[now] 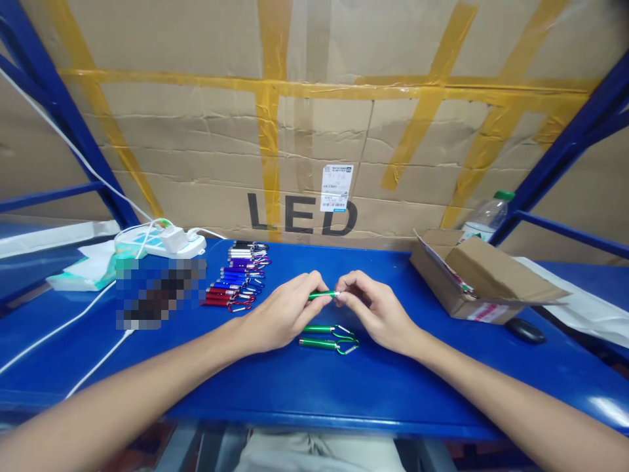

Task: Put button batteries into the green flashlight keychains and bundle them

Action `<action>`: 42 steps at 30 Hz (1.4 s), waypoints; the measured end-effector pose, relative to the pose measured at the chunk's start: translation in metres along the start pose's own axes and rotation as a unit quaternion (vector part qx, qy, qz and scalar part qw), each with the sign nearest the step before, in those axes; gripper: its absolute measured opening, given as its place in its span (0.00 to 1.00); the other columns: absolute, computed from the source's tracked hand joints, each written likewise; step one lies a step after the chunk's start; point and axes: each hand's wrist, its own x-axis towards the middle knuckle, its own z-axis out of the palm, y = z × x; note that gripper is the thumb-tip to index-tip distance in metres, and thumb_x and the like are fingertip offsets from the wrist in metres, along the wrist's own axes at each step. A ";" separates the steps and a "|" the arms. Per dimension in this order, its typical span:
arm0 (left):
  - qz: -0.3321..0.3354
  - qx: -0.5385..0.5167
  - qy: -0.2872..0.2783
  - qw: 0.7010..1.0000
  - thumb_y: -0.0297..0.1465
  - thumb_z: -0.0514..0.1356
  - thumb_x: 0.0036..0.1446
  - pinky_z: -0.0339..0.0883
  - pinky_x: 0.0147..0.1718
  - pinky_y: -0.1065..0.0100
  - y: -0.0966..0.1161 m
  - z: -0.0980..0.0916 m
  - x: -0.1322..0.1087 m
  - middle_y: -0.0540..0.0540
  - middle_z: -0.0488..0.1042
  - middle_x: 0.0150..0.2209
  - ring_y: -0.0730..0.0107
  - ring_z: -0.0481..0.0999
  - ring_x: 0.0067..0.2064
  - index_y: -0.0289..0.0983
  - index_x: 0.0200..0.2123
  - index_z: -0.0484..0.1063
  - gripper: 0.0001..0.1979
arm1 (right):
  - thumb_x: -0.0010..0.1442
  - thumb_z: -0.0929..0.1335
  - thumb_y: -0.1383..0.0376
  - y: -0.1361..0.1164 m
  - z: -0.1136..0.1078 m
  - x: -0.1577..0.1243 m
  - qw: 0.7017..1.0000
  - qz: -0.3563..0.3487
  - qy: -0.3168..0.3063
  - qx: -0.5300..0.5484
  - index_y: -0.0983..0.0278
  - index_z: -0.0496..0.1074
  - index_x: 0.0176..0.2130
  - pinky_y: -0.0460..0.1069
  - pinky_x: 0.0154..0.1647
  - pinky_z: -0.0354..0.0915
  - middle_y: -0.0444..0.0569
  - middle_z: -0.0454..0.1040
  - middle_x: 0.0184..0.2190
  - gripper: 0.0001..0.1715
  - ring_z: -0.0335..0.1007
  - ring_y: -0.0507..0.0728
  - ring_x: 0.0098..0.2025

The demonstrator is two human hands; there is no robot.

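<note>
Taped cardboard point(196, 144) lettered "LED" rises behind your blue table point(393, 393). Your left hand point(285, 311) has its grip closed around a slim green tube point(322, 295), thumb and fingers pinching it, while your right hand point(381, 308) pinches at its pale right end with thumb and fingertips. You hold this tube between both hands, just beyond two green tubes with clips point(318, 343) that lie side by side on the table. To your left, a column of red, blue, purple, silver and black tubes point(233, 284) lies near a white power strip point(189, 248); a cardboard box point(439, 282) with raised flaps sits at your right.
</note>
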 end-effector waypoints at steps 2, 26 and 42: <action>0.075 0.110 0.001 0.991 0.37 0.49 0.81 0.64 0.42 0.62 -0.007 -0.001 0.001 0.45 0.74 0.41 0.62 0.70 0.41 0.38 0.45 0.69 0.13 | 0.77 0.68 0.57 -0.003 0.001 0.002 0.994 0.072 -0.025 0.079 0.60 0.72 0.43 0.51 0.40 0.71 0.45 0.76 0.35 0.10 0.75 0.56 0.36; 0.000 0.059 0.002 0.998 0.34 0.45 0.81 0.68 0.48 0.61 0.001 -0.003 0.002 0.45 0.73 0.44 0.62 0.74 0.45 0.38 0.48 0.70 0.15 | 0.76 0.69 0.52 -0.007 -0.002 0.005 0.982 0.103 -0.044 0.150 0.61 0.70 0.41 0.50 0.39 0.69 0.44 0.72 0.34 0.16 0.71 0.54 0.35; 0.070 0.098 0.003 0.993 0.35 0.50 0.80 0.65 0.40 0.64 -0.012 0.005 -0.003 0.46 0.74 0.41 0.64 0.74 0.39 0.39 0.44 0.66 0.10 | 0.76 0.68 0.54 -0.011 -0.009 0.004 0.993 0.079 -0.069 0.059 0.61 0.72 0.41 0.49 0.37 0.68 0.45 0.77 0.33 0.14 0.72 0.54 0.34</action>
